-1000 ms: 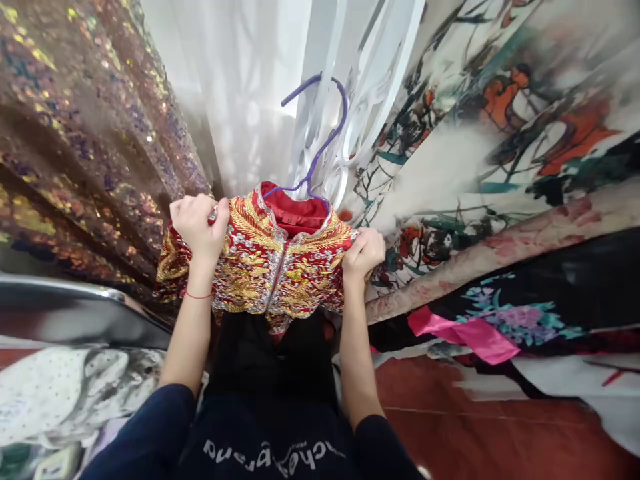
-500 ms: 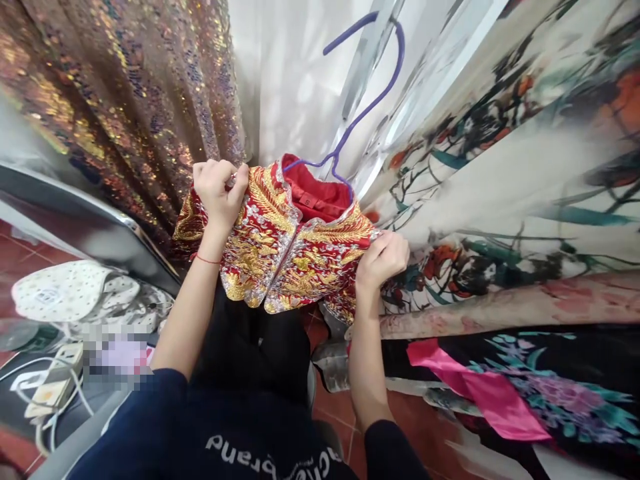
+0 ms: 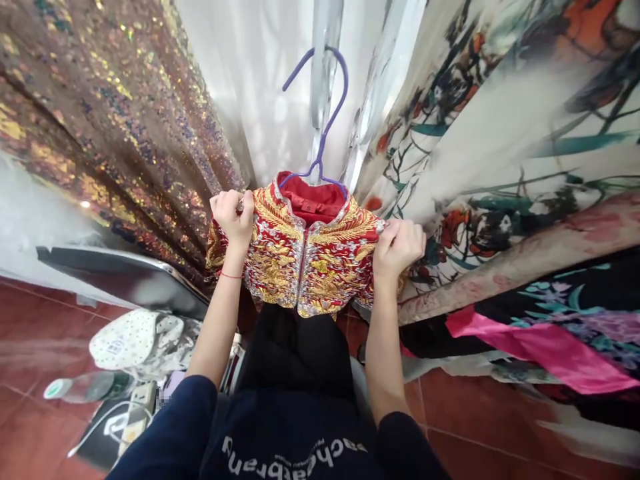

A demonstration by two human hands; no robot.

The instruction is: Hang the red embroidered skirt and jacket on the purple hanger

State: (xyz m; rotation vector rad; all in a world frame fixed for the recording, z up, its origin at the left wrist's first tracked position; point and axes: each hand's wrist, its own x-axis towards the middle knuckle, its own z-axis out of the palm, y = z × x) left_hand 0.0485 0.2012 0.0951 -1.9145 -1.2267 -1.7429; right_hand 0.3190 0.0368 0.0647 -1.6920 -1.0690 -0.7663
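A short red jacket (image 3: 325, 267) with dense gold and silver embroidery hangs in front of me, its front closed along the middle. Its stand-up collar shows a red lining and a small size label (image 3: 309, 207). A purple hanger (image 3: 323, 143) sits inside the neck, its hook rising free above. My left hand (image 3: 233, 215) is closed on one shoulder of the jacket, with a thin red string around the wrist. The other shoulder is pinched in my right hand (image 3: 400, 248). Both sleeves fall below the hands, partly hidden.
Sequinned gold fabric (image 3: 150, 107) hangs at the left, floral-printed fabric (image 3: 480, 200) at the right. A white dotted cloth item (image 3: 123, 339), a plastic bottle (image 3: 90, 387) and a power strip (image 3: 137, 413) lie at lower left. A pink ribbon (image 3: 540, 347) crosses black fabric at right.
My view has turned, and the jacket now appears straighter, less slanted. Both hands keep their grip on the shoulders. More of the floor and the bottle shows at the left.
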